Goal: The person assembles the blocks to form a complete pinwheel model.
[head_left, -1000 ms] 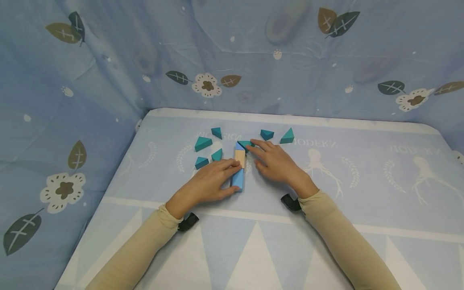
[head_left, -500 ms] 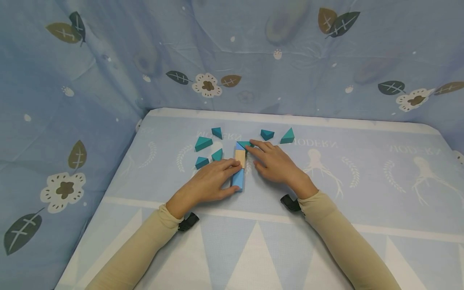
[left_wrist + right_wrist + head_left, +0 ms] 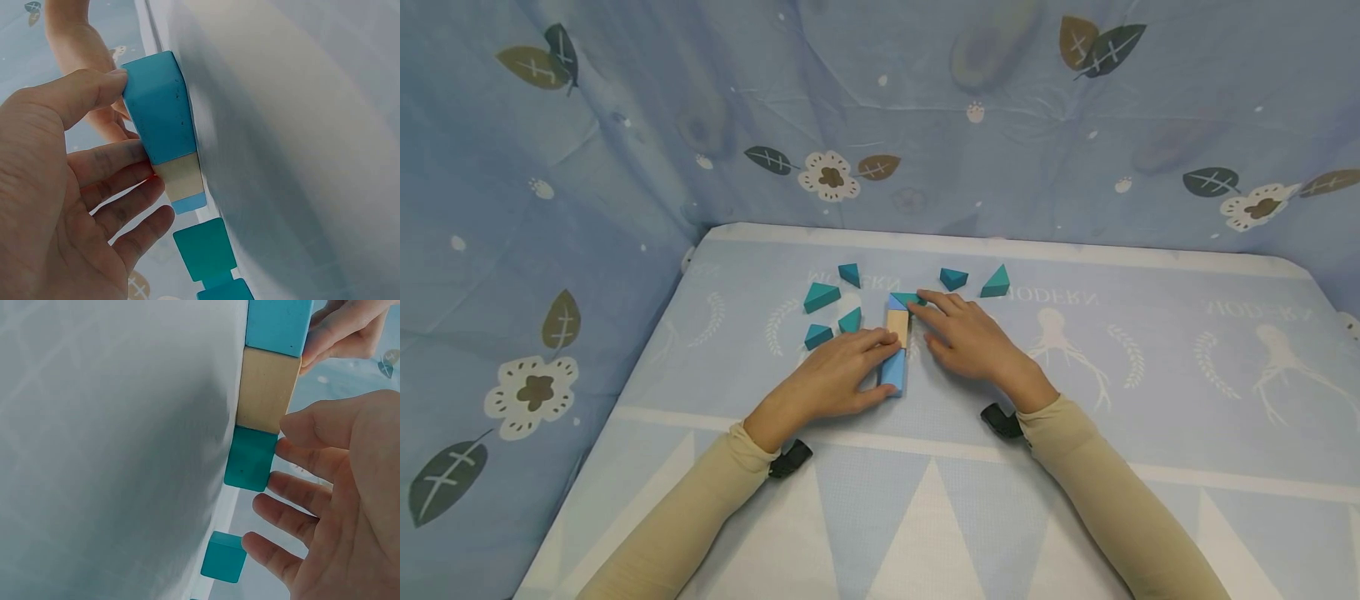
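Note:
In the head view a short row of blocks runs away from me: a long blue block (image 3: 892, 367), a bare-wood block (image 3: 897, 327) and a small blue triangular block (image 3: 894, 303). Against the far end lies a teal triangular block (image 3: 904, 297). My left hand (image 3: 838, 375) rests along the row, thumb at the blue block's near end and fingertips by the wood block. My right hand (image 3: 973, 337) touches the teal block with its fingertips. In the right wrist view the thumb is by the wood block (image 3: 267, 390), the index fingertip at the teal block (image 3: 251, 459).
Several teal triangular blocks lie left of the row, among them a larger one (image 3: 822, 297). Two more, a darker one (image 3: 953, 278) and a pointed one (image 3: 996, 283), stand beyond my right hand. A patterned blue cloth (image 3: 880, 100) hangs behind the table (image 3: 1075, 333).
My right fingertips and the teal block have shifted very slightly left towards the row. The left hand and the remaining blocks hold their places.

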A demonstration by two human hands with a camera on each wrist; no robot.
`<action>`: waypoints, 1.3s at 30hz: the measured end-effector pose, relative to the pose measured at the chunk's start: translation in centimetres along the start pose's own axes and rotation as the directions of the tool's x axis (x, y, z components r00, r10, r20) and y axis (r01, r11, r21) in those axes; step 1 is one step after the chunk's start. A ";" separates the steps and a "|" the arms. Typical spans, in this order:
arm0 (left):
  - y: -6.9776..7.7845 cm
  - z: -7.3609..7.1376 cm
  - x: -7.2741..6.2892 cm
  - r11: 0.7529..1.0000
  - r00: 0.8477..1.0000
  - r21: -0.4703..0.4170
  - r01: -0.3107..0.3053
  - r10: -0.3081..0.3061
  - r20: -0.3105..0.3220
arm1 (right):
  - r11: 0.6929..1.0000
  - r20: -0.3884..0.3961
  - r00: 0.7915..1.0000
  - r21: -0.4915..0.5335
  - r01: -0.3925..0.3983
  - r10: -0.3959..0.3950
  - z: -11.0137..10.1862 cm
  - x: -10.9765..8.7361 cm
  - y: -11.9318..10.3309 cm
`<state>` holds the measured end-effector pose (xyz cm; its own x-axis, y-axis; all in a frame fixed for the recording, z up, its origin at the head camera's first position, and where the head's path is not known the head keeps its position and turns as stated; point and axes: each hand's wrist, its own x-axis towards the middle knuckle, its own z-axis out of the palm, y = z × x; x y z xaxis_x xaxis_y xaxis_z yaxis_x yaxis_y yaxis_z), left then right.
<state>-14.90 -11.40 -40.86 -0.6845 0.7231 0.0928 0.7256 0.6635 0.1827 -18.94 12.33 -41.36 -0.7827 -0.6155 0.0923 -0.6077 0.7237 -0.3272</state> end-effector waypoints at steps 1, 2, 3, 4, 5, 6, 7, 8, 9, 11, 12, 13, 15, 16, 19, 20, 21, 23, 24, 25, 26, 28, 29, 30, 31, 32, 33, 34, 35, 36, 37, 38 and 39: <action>0.0 0.0 0.0 1.000 1.000 0.001 -0.001 0.001 0.001 | 1.000 -0.001 1.000 0.000 0.000 0.000 0.0 0.0 0.0; 0.0 0.0 0.0 1.000 1.000 0.000 -0.002 0.002 0.001 | 1.000 -0.001 1.000 -0.001 0.000 0.000 0.0 0.0 0.0; 0.0 0.0 0.0 1.000 1.000 0.000 -0.002 0.002 0.001 | 1.000 -0.002 1.000 -0.003 0.000 0.000 0.0 0.0 0.0; 0.1 0.0 0.0 1.000 1.000 0.000 -0.003 0.003 0.000 | 1.000 -0.001 1.000 -0.004 0.000 0.000 0.0 -0.1 0.0; 0.1 0.0 0.0 1.000 1.000 0.000 -0.003 0.003 0.000 | 1.000 -0.001 1.000 -0.005 0.000 0.000 0.0 -0.1 0.0; 0.1 0.0 0.0 1.000 1.000 -0.001 -0.004 0.004 0.000 | 1.000 0.000 1.000 -0.005 -0.001 0.001 0.0 -0.1 0.0; 0.1 0.0 0.0 1.000 1.000 -0.001 -0.003 0.003 0.000 | 1.000 -0.001 1.000 -0.006 0.000 0.000 0.0 -0.1 0.0; 0.1 0.0 0.0 1.000 1.000 -0.002 -0.003 0.003 -0.001 | 1.000 0.000 1.000 -0.006 0.001 -0.002 0.0 -0.1 0.0; 0.1 0.0 0.0 1.000 1.000 -0.002 -0.004 0.004 -0.001 | 1.000 -0.003 1.000 -0.007 0.004 -0.004 0.0 -0.1 0.0; 0.1 -0.1 0.0 1.000 1.000 -0.002 -0.005 0.005 -0.001 | 1.000 -0.014 1.000 -0.009 0.013 -0.013 0.0 -0.1 0.0; 0.1 -0.1 0.1 1.000 1.000 -0.002 -0.007 0.007 -0.001 | 1.000 -0.021 1.000 -0.008 0.017 -0.017 0.0 -0.1 0.0; 0.1 -0.1 0.1 1.000 1.000 -0.002 -0.007 0.007 0.000 | 1.000 -0.029 0.999 -0.005 0.022 -0.022 0.0 -0.1 0.0; 0.1 -0.1 0.1 1.000 1.000 -0.004 -0.010 0.010 -0.002 | 1.000 -0.046 0.998 0.000 0.030 -0.030 0.1 0.0 0.1; 0.1 -0.1 0.1 1.000 1.000 -0.004 -0.011 0.011 -0.003 | 0.999 -0.055 0.998 0.003 0.036 -0.036 0.1 0.0 0.1; 0.1 0.0 0.1 1.000 1.000 -0.008 -0.012 0.012 -0.007 | 0.999 -0.068 0.997 0.008 0.046 -0.046 0.3 0.1 0.1; 0.0 0.0 0.1 1.000 1.000 -0.008 -0.012 0.012 -0.008 | 0.999 -0.067 0.997 0.006 0.050 -0.049 0.3 0.2 0.1; 0.0 0.0 0.1 1.000 1.000 -0.009 -0.010 0.010 -0.009 | 0.999 -0.063 0.997 0.008 0.050 -0.050 0.4 0.2 0.0; 0.0 0.0 0.1 1.000 1.000 -0.010 -0.008 0.008 -0.008 | 0.999 -0.052 0.998 0.005 0.046 -0.045 0.5 0.3 0.0; 0.0 0.0 0.0 1.000 1.000 -0.010 -0.007 0.007 -0.007 | 0.999 -0.047 0.998 0.007 0.042 -0.042 0.5 0.3 -0.1; 0.0 0.0 0.0 1.000 1.000 -0.011 -0.007 0.007 -0.005 | 0.999 -0.041 0.998 0.006 0.037 -0.037 0.5 0.3 -0.1; 0.0 0.0 0.1 1.000 1.000 -0.012 -0.007 0.007 -0.003 | 0.999 -0.037 0.999 0.003 0.033 -0.033 0.6 0.3 -0.1; 0.1 0.0 0.1 1.000 1.000 -0.015 -0.008 0.008 0.002 | 1.000 -0.036 0.999 0.003 0.026 -0.026 0.6 0.2 -0.1; 0.1 0.0 0.1 1.000 1.000 -0.019 -0.007 0.008 0.002 | 1.000 -0.036 0.999 0.001 0.027 -0.027 0.6 0.2 -0.1; 0.1 0.0 0.1 1.000 1.000 -0.023 -0.006 0.006 0.004 | 1.000 -0.034 0.999 0.002 0.028 -0.028 0.6 0.2 -0.1; 0.1 0.0 0.1 1.000 1.000 -0.028 -0.003 0.004 0.004 | 1.000 -0.032 0.999 0.001 0.031 -0.031 0.6 0.2 -0.2; 0.1 -0.1 0.1 1.000 1.000 -0.029 0.000 0.000 0.005 | 0.999 -0.032 0.999 -0.003 0.037 -0.037 0.6 0.2 -0.2; 0.1 -0.1 0.1 1.000 1.000 -0.030 0.003 -0.003 0.005 | 0.999 -0.032 0.999 -0.008 0.040 -0.040 0.5 0.2 -0.2; 0.1 -0.1 0.0 0.999 1.000 -0.031 0.006 -0.006 0.004 | 0.999 -0.032 0.999 -0.013 0.039 -0.040 0.5 0.2 -0.3; 0.1 -0.1 0.0 0.999 1.000 -0.032 0.007 -0.007 0.003 | 0.999 -0.033 0.999 -0.022 0.037 -0.038 0.5 0.3 -0.3; 0.1 -0.1 0.0 0.999 1.000 -0.032 0.009 -0.009 0.004 | 0.999 -0.037 0.999 -0.030 0.030 -0.031 0.4 0.3 -0.3; 0.1 -0.1 0.0 0.999 1.000 -0.031 0.009 -0.009 0.003 | 0.999 -0.044 0.999 -0.044 0.022 -0.024 0.3 0.3 -0.2; 0.1 -0.1 0.1 0.999 1.000 -0.031 0.009 -0.009 0.004 | 0.998 -0.052 0.999 -0.056 0.008 -0.011 0.1 0.3 -0.1; 0.1 0.0 0.1 0.999 1.000 -0.033 0.008 -0.008 0.002 | 0.998 -0.061 0.998 -0.065 -0.012 0.008 -0.1 0.2 0.0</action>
<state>-14.90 -11.30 -40.80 -0.6899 0.7184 0.0892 0.7176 0.6623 0.2156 -19.12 12.23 -41.25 -0.7940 -0.5900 0.1467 -0.6061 0.7493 -0.2669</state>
